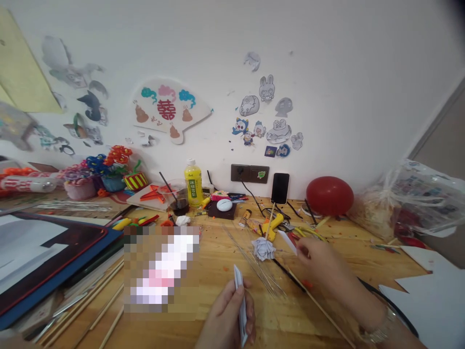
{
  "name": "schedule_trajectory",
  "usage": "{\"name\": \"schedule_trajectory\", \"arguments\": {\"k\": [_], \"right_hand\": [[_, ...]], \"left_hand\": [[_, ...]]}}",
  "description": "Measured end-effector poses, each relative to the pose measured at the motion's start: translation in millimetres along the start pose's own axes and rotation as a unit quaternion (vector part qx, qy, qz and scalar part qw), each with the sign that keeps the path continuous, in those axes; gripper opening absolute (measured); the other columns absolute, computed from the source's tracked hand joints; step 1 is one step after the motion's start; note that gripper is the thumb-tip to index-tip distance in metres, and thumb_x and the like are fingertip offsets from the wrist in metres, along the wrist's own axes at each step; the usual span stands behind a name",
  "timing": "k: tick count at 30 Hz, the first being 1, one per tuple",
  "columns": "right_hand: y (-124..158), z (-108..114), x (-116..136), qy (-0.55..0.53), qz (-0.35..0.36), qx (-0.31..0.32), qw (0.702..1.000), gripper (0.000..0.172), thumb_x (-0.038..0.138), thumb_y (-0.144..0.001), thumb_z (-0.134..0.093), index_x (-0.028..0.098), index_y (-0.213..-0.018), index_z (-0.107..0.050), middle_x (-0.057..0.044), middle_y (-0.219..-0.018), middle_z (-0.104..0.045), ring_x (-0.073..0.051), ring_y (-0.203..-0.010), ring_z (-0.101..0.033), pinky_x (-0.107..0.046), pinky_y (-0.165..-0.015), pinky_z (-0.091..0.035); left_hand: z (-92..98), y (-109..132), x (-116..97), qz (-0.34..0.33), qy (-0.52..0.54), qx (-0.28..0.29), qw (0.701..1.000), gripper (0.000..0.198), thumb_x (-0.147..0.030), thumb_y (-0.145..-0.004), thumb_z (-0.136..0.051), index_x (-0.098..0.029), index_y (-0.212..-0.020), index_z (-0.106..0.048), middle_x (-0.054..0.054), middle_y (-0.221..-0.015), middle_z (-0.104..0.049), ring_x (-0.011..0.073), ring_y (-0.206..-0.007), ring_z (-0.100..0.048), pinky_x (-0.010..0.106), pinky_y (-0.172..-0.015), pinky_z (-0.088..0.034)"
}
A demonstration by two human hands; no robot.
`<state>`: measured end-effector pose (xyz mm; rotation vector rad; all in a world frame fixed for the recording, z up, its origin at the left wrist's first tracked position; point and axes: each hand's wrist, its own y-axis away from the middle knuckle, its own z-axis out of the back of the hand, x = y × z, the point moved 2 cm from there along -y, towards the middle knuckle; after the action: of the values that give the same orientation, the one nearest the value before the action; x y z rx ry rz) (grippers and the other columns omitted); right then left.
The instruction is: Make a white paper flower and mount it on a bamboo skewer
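My left hand (228,312), low in the middle of the view, is closed around a folded white paper strip (239,291) held upright on edge. To the right, my right hand (321,259) reaches over the table and pinches a small white paper piece (288,242) between thumb and fingers. Just left of that piece, a pale folded paper flower (264,248) sits on the table, with a thin wooden stick (271,220) rising from it. Behind the flower lies a yellow glue gun (273,226). Several thin wires (259,269) lie on the wood between my hands.
A blurred-out bright patch (163,271) covers part of the table on the left. Wooden sticks (90,300) and a dark blue folder (72,257) lie farther left. Toward the wall stand a yellow drink bottle (193,184), a phone (280,188) and a red balloon (329,195). White paper sheets (428,295) lie right.
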<state>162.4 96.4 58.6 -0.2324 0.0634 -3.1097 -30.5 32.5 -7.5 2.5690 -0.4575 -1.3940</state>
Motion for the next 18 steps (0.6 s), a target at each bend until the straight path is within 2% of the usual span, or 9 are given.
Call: {"name": "schedule_trajectory", "arguments": {"k": [2,4,7,11,14,18], "right_hand": [[11.3,6.4,14.9,-0.122,0.074,-0.001,0.990,0.021,0.024,-0.080,-0.043,0.019,-0.066,-0.059,-0.001,-0.066,-0.064,-0.014,-0.061,-0.057,-0.022,-0.053,-0.038],[24.0,5.7,32.0,-0.222,0.130,0.012,0.966,0.020,0.022,-0.078,-0.043,0.019,-0.065,-0.057,0.001,-0.063,-0.060,-0.013,-0.059,-0.054,-0.021,-0.052,-0.037],[39.4,-7.2,53.6,-0.307,0.144,0.060,0.939,0.015,0.018,-0.073,-0.045,0.017,-0.064,-0.058,0.002,-0.060,-0.057,-0.011,-0.057,-0.051,-0.020,-0.050,-0.035],[50.0,-22.1,68.2,-0.350,0.141,0.091,0.922,0.015,0.019,-0.073,-0.046,0.016,-0.066,-0.059,0.002,-0.060,-0.057,-0.011,-0.056,-0.050,-0.019,-0.050,-0.034],[53.0,-23.2,70.8,-0.362,0.139,0.097,0.917,0.016,0.020,-0.075,-0.045,0.015,-0.067,-0.059,0.002,-0.060,-0.057,-0.010,-0.056,-0.050,-0.019,-0.050,-0.034],[54.9,-20.4,69.8,-0.363,0.136,0.100,0.917,0.016,0.020,-0.074,-0.045,0.016,-0.065,-0.058,0.003,-0.058,-0.057,-0.010,-0.055,-0.050,-0.019,-0.050,-0.034]], "left_hand": [[1.0,-0.4,1.6,-0.019,-0.017,0.012,1.000,0.053,-0.060,-0.052,-0.069,-0.019,-0.081,-0.051,-0.007,-0.049,-0.052,0.0061,-0.035,-0.041,0.020,-0.036,-0.031],[1.4,0.1,1.8,-0.032,-0.028,0.026,0.999,0.049,-0.058,-0.057,-0.067,-0.019,-0.083,-0.050,-0.006,-0.052,-0.053,0.0063,-0.037,-0.043,0.020,-0.038,-0.032],[1.1,1.8,-0.6,-0.050,-0.032,0.045,0.997,0.043,-0.056,-0.064,-0.063,-0.019,-0.081,-0.050,-0.006,-0.054,-0.052,0.0057,-0.038,-0.042,0.020,-0.039,-0.032],[-2.7,4.0,-6.0,-0.057,-0.048,0.056,0.996,0.039,-0.054,-0.064,-0.064,-0.018,-0.069,-0.048,-0.009,-0.047,-0.044,0.0032,-0.036,-0.033,0.017,-0.036,-0.026],[-6.6,5.5,-8.4,-0.044,-0.066,0.062,0.995,0.043,-0.057,-0.060,-0.065,-0.019,-0.070,-0.047,-0.011,-0.042,-0.039,0.0027,-0.033,-0.026,0.016,-0.033,-0.020],[-6.8,7.3,-8.7,-0.058,-0.095,0.049,0.993,0.042,-0.059,-0.065,-0.059,-0.019,-0.073,-0.049,-0.009,-0.038,-0.042,0.0056,-0.033,-0.033,0.018,-0.036,-0.025]]}}
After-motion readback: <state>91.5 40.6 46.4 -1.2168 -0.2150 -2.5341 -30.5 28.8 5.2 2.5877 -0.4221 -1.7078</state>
